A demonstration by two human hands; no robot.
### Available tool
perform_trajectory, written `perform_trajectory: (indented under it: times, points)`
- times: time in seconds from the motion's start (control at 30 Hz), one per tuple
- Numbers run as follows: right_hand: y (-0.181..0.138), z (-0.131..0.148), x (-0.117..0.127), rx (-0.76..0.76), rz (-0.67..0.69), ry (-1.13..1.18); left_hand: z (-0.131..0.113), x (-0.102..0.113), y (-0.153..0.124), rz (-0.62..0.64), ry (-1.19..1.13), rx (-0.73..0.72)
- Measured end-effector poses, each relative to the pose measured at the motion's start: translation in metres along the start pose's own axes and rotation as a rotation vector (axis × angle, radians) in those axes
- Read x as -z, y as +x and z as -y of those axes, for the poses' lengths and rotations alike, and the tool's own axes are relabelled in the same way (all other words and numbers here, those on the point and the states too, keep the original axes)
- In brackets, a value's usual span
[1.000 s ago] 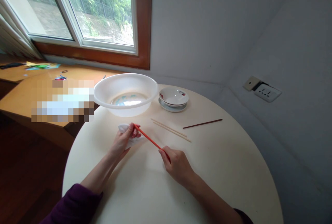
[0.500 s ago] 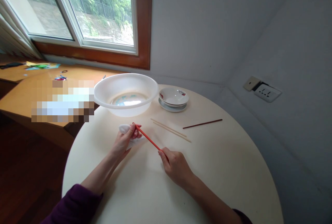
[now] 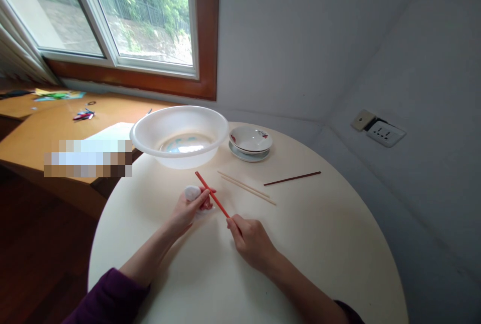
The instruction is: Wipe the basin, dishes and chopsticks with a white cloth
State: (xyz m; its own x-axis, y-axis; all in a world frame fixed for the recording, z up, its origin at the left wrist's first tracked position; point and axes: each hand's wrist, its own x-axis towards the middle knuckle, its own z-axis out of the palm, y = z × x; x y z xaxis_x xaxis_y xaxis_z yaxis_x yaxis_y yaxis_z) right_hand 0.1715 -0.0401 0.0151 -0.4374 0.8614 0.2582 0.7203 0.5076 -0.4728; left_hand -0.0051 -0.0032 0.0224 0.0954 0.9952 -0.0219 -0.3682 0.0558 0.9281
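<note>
My right hand (image 3: 251,240) grips the near end of a red chopstick (image 3: 206,184), which slants up and to the left above the table. My left hand (image 3: 193,209) is closed around a crumpled white tissue (image 3: 193,193), and its thumb presses on the middle of the red chopstick. The far tip of the chopstick sticks out bare past the left fingers. Just beyond my hands, two pale wooden chopsticks (image 3: 246,187) lie side by side on the table. A dark brown chopstick (image 3: 292,179) rests on its own to their right.
The round white table (image 3: 319,249) carries a translucent plastic basin (image 3: 178,158) with water in it and stacked white dishes (image 3: 251,141) beside it. A wooden desk (image 3: 48,133) with pens (image 3: 84,115) adjoins on the left. A socket (image 3: 385,132) is on the right wall.
My left hand has slid with the tissue down the red chopstick towards my right hand, uncovering the far tip. The right hand stays nearly where it was.
</note>
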Motion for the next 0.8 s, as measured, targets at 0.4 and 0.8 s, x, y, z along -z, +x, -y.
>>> perform_trajectory:
  times: [0.4,0.8]
  points:
    - [-0.0019,0.0051,0.0053,0.139,0.018,0.185,-0.0054,-0.0051,-0.0015,0.081,-0.104,0.054]
    - [0.004,-0.0015,0.0016,-0.12,-0.16,0.59,-0.0079,-0.0012,-0.0077,0.32,-0.112,0.299]
